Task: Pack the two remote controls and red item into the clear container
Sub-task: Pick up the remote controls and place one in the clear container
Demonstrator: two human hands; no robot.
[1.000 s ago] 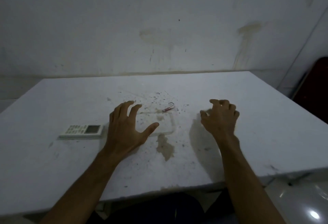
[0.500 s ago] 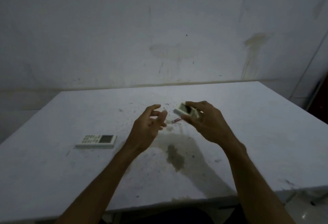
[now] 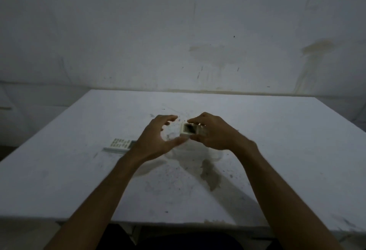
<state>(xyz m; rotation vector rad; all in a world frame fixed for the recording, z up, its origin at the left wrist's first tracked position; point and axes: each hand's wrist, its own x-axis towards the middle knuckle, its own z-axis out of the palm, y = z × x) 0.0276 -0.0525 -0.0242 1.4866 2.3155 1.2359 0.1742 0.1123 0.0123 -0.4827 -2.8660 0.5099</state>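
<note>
Above the middle of the white table [image 3: 277, 150], the right hand [image 3: 215, 132] grips a small white remote [image 3: 190, 129] in curled fingers, the left hand [image 3: 156, 140] cupped wide beside it, while a second remote [image 3: 120, 145] lies flat toward the left edge.

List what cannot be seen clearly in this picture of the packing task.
- Red item: not visible in the head view, possibly behind the hands.
- Clear container: only faint edges show below the hands.
- Held remote: its far end is covered by the right hand.
- Table remote: its right end is behind the left hand.
</note>
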